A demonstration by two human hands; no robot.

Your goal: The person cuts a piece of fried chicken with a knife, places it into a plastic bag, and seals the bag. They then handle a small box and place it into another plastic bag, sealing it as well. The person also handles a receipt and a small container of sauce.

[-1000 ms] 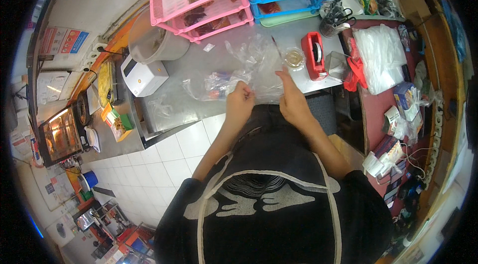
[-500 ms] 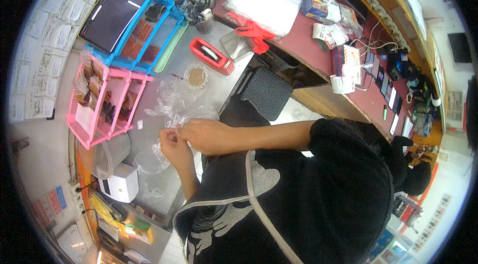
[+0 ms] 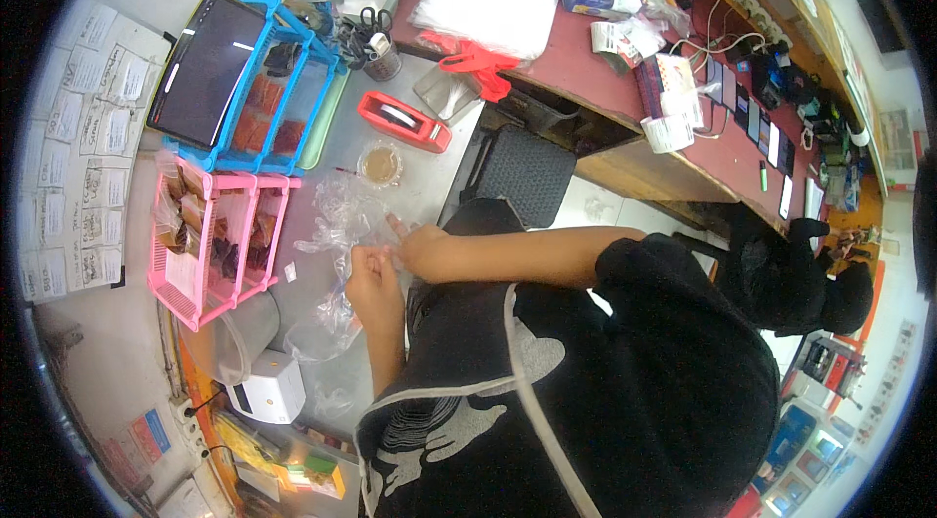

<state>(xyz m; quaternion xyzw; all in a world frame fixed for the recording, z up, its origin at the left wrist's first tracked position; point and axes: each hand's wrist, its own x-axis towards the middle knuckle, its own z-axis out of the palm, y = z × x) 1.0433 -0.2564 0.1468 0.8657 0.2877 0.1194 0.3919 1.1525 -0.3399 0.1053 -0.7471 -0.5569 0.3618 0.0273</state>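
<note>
My left hand (image 3: 374, 282) and my right hand (image 3: 418, 247) meet over a grey counter (image 3: 429, 176), both pinching a crumpled clear plastic bag (image 3: 342, 225). More clear plastic (image 3: 327, 323) lies just below my left hand. A small round tub with brown contents (image 3: 380, 165) stands a little beyond the bag. Past it lies a red tape dispenser (image 3: 404, 121). My dark apron fills the lower right of the view.
A pink rack (image 3: 210, 245) and a blue rack (image 3: 278, 103) with packets stand along the wall, with a dark tablet (image 3: 203, 69) leaning on the blue one. A white device (image 3: 273, 389), a scissors cup (image 3: 379, 57), a black stool (image 3: 522, 171) and a cluttered red desk (image 3: 576, 59) surround me.
The view has swung round, so the counter now lies to the upper left. My hands stay together on the plastic bag.
</note>
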